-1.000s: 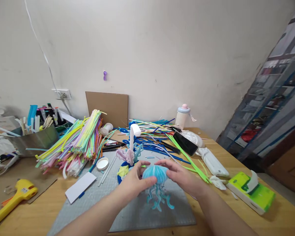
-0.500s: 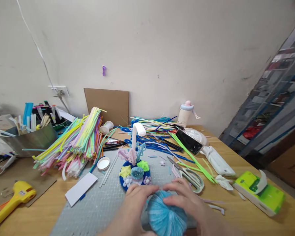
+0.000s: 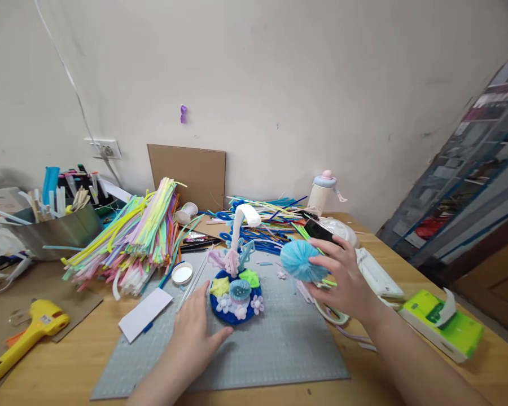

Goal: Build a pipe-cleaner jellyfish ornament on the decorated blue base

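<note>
My right hand (image 3: 342, 276) grips a round, pleated light-blue piece (image 3: 302, 261) made of fuzzy stems, raised over the right of the cutting mat. On the mat stands a craft piece with a round dark-blue base (image 3: 237, 324). It carries a yellow star (image 3: 219, 286), a green star (image 3: 249, 277), small pale flowers (image 3: 257, 304) and a teal mushroom-like cap (image 3: 239, 289). A white curved post (image 3: 237, 231) rises behind them. Just left of the base, my left hand (image 3: 197, 324) is spread with thumb and fingers apart, holding nothing.
The grey cutting mat (image 3: 288, 361) lies across the table. A heap of coloured pipe cleaners (image 3: 139, 242), a white card (image 3: 146, 314) and a yellow glue gun (image 3: 38, 327) are to the left. Scissors (image 3: 334, 316), partly hidden, and a green tissue pack (image 3: 442, 324) lie right.
Both hands were around the light-blue piece at the mat's front. The right hand has lifted it forward and right; the left has let go and moved left beside the dark-blue base.
</note>
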### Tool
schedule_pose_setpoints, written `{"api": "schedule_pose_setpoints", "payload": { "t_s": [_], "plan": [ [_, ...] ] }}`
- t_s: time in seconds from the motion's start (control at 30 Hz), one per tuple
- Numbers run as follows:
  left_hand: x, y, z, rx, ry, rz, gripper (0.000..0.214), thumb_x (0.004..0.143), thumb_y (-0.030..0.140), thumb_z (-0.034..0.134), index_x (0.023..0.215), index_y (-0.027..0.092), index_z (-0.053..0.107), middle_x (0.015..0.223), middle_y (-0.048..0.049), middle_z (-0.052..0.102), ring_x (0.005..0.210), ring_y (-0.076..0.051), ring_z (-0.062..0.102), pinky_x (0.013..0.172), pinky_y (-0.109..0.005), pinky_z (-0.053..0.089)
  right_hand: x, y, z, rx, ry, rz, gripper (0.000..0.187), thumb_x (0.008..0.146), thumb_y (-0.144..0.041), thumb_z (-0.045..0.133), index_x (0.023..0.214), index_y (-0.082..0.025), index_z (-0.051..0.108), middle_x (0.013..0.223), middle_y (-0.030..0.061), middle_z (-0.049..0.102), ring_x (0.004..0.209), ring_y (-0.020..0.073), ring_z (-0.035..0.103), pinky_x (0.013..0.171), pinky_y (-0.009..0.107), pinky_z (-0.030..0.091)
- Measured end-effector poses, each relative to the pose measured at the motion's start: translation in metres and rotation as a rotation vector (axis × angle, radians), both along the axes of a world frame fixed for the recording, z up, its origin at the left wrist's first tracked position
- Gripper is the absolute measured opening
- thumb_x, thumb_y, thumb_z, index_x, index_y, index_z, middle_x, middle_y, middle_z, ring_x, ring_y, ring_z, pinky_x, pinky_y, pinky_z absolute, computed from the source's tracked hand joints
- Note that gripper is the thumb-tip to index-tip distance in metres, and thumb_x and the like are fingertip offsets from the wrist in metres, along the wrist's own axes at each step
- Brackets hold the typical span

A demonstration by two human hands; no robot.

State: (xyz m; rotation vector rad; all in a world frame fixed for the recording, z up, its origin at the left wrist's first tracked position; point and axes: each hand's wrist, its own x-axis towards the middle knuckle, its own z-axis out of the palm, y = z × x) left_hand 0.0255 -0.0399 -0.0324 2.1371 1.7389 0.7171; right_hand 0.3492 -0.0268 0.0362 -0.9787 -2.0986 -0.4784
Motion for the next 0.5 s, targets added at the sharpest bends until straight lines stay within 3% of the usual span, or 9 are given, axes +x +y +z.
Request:
{"api": "schedule_pose_setpoints", "payload": {
  "t_s": [0.13,0.3,0.5],
  "plan": [
    [0.012,0.002,-0.003,-0.016,0.092,0.008,0.102,0.058,0.048,0.069,0.140,0.015,0.017,0.139,-0.0165,0.036,0.128,-0.034,0.033,0.102,-0.046,0.028,-0.004,0.028,-0.015,0.068,-0.052,-0.018,0.034,0.073,-0.025,0.064,0.103,-0.025,0.048,0.126,0.0102,0.051,0.118,0.0268,0.048,0.102,0.055,0.022],
    [0.024,0.004,-0.007,-0.013,0.069,0.054,0.114,0.050,0.051,0.073,0.140,0.018,0.012,0.139,-0.0154,0.035,0.127,-0.034,0.033,0.101,-0.047,0.027,0.000,0.043,-0.042,0.102,-0.170,-0.065,0.024,0.077,-0.022,0.062,0.098,-0.027,0.052,0.127,0.0068,0.053,0.119,0.0238,0.047,0.103,0.053,0.020],
    [0.026,0.012,-0.010,0.012,0.009,0.047,0.116,0.048,0.048,0.074,0.141,0.019,0.011,0.133,-0.0153,0.042,0.122,-0.034,0.039,0.097,-0.048,0.030,0.005,0.048,-0.048,0.187,-0.183,-0.067,0.021,0.078,-0.017,0.062,0.094,-0.028,0.055,0.122,0.0030,0.058,0.116,0.0216,0.050,0.104,0.051,0.018]
  ]
}}
